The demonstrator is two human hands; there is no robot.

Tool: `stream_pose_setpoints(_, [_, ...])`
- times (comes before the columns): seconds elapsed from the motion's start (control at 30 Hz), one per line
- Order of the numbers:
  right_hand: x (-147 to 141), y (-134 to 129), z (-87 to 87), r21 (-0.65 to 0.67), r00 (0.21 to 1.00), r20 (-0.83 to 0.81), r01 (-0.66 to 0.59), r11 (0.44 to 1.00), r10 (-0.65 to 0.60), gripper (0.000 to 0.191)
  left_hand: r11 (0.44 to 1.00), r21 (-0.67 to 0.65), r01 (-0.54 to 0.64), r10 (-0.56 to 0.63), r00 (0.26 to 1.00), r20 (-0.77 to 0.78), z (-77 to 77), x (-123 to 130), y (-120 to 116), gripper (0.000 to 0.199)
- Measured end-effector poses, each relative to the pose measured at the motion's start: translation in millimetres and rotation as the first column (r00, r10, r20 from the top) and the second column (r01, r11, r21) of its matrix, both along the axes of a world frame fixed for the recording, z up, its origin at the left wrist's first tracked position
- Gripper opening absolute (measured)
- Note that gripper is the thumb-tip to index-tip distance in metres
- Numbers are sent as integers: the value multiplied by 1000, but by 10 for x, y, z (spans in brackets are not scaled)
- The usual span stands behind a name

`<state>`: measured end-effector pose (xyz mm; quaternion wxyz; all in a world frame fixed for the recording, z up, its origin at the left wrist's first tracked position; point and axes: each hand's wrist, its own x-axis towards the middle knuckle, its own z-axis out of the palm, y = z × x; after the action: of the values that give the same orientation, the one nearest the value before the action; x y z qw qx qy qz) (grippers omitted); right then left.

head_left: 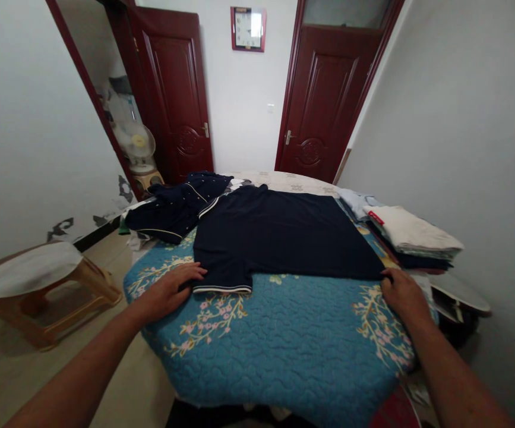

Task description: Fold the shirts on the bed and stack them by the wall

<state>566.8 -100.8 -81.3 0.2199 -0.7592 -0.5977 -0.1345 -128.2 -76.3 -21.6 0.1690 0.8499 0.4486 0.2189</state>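
Observation:
A dark navy short-sleeved shirt (284, 235) lies spread sideways on a blue quilted cloth (293, 339) with pink flower sprigs. Its near sleeve (224, 276) has white-striped trim and points toward me. My left hand (174, 291) rests at the left edge of that sleeve, fingers stretched out and fingertips touching the fabric. At the near right corner of the hem, my right hand (402, 291) pinches the shirt between thumb and fingers.
Crumpled navy clothes with pale piping (172, 208) lie at the table's left. A folded clothes stack (417, 232), with a cream piece on top, sits at the right edge. Left on the floor is a stool (43, 285). Behind stand two dark red doors (172, 89) and a fan (136, 141).

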Motion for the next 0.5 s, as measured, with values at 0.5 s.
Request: stream_pose_setpoints(0.5, [354, 340, 301, -71, 962, -256, -117, 991, 95, 30, 989, -93, -118, 123, 991, 48, 491, 126, 304, 43])
